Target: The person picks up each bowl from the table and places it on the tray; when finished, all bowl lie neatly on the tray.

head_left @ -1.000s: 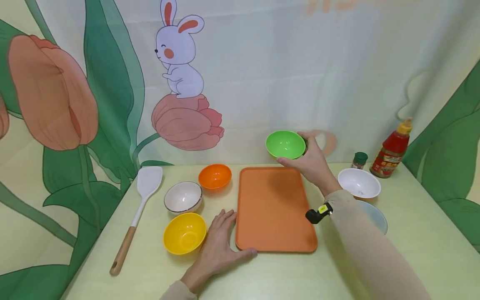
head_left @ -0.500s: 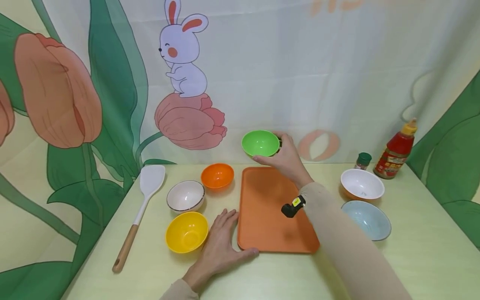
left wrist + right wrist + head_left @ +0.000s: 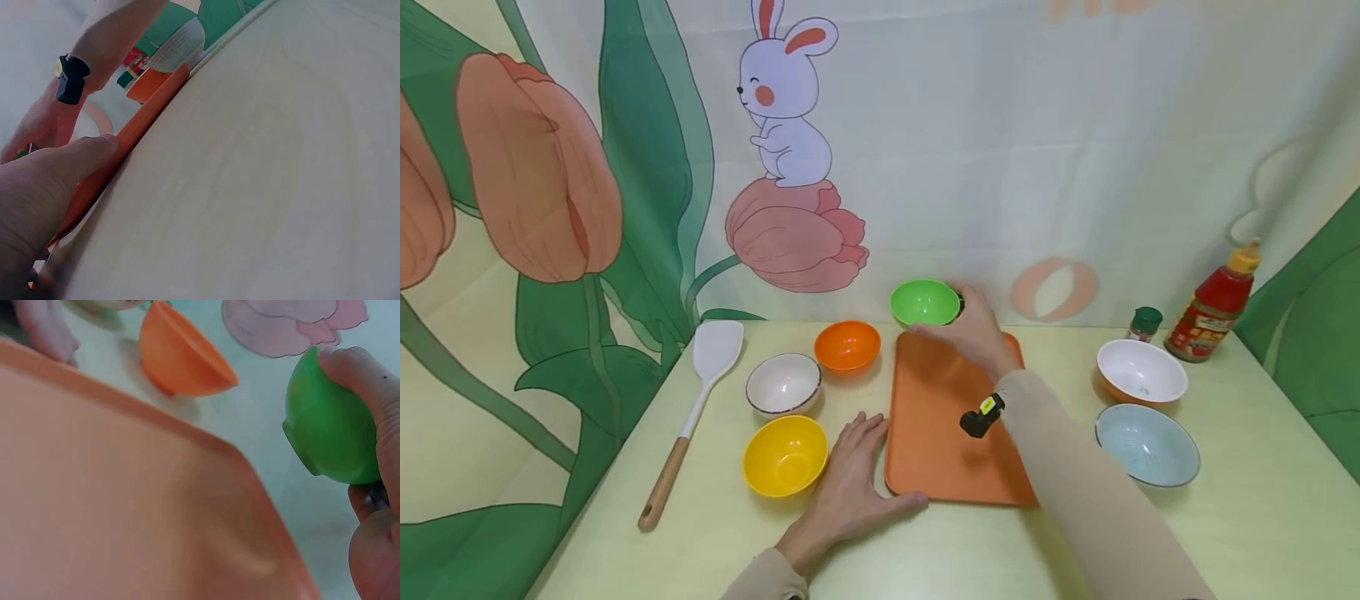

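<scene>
Pale cloth (image 3: pixel 962 167) printed with tulips and a rabbit hangs behind a light worktop (image 3: pixel 970 554), where a flat orange tray (image 3: pixel 947 450) lies with its long axis running near to far. Key here is how the green bowl (image 3: pixel 924 302) stands to that tray: the bowl is at the tray's far left corner, roughly upright and, by the right wrist view, apart from the rim, seemingly held up. The right hand (image 3: pixel 966 329) has it in its grip from the right side, thumb along the near side. This is clearly the nearer hand; the left hand (image 3: pixel 853 492) lies at the tray's near left corner, fingers straight and spread wide beside the left edge, thumb along the near edge, holding nothing. Closest neighbour to the green bowl is the orange bowl (image 3: pixel 847 346), to its left and a little nearer. Nearer again come the white bowl (image 3: pixel 784 383) and the yellow bowl (image 3: pixel 786 457), the latter just beside the left hand, with a spatula (image 3: pixel 694 414) farther left. Crossing the tray's right part is the right forearm (image 3: pixel 1082 492); beyond it stand a blue bowl (image 3: pixel 1147 446), an orange-sided white bowl (image 3: pixel 1142 372), a small jar (image 3: pixel 1144 323) and a sauce bottle (image 3: pixel 1210 312).
</scene>
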Available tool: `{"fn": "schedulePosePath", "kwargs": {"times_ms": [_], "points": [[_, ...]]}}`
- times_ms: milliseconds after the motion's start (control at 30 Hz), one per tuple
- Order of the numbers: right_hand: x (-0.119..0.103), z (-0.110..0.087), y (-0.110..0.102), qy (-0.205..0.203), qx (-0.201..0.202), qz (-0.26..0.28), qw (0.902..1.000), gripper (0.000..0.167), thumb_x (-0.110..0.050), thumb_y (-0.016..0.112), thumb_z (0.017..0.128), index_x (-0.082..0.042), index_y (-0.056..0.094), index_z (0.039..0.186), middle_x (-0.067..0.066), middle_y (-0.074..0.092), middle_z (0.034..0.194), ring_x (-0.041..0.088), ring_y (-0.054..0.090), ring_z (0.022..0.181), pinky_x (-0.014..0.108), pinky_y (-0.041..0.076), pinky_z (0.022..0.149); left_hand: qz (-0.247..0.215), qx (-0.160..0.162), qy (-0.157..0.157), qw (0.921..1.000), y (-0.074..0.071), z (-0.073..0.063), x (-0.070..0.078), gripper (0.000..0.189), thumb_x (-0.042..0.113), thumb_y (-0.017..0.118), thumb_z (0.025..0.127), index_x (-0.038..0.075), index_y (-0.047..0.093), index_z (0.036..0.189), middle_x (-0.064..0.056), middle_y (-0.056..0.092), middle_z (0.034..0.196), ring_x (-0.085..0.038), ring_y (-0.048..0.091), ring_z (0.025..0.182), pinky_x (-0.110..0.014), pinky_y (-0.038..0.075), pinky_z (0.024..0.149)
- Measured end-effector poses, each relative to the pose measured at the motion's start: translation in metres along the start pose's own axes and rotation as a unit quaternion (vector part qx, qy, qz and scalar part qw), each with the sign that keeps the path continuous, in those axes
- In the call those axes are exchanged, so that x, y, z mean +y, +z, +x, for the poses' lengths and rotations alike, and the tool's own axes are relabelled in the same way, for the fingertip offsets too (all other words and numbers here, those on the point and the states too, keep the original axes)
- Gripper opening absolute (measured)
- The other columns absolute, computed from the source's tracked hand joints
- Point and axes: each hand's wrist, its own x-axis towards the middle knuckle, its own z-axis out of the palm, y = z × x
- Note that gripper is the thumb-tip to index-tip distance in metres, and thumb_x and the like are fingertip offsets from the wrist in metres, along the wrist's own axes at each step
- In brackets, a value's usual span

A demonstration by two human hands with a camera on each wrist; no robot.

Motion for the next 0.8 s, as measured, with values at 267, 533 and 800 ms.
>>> {"fn": "schedulePosePath", "kwargs": {"times_ms": [267,533,800], "points": [[0.023,-0.009,0.017,0.032,-0.018,-0.015,0.9992,0.111,-0.038,0.103,0.08,0.001,0.042,0.165,0.02,0.05,0.161,0.04,0.053,0.14,0.059,0.047,0.124,0.001,-0.004,0.007,1.0,0.002,-0.001,0.0,0.121,0.079,0.085,0.079,0.011,0.044,0.171,-0.008,0.041,0.178,-0.035,0.026,0.17,-0.06,0.023,0.139],[0.03,-0.012,0.024,0.056,-0.029,-0.033,0.9975,0.112,-0.037,0.102,0.081,0.001,0.04,0.166,0.022,0.047,0.161,0.041,0.052,0.14,0.058,0.047,0.124,0.005,-0.007,0.006,0.9999,0.001,-0.002,0.003,0.121,0.079,0.085,0.08,0.012,0.044,0.171,-0.008,0.039,0.179,-0.034,0.025,0.17,-0.06,0.022,0.138],[0.029,-0.009,0.024,0.063,-0.034,-0.027,0.9971,0.117,-0.044,0.102,0.08,0.001,0.035,0.165,0.022,0.045,0.161,0.041,0.05,0.14,0.058,0.046,0.125,0.004,-0.003,0.006,1.0,0.0,-0.001,0.001,0.121,0.078,0.085,0.08,0.01,0.044,0.171,-0.008,0.04,0.178,-0.035,0.025,0.17,-0.06,0.021,0.139]]}}
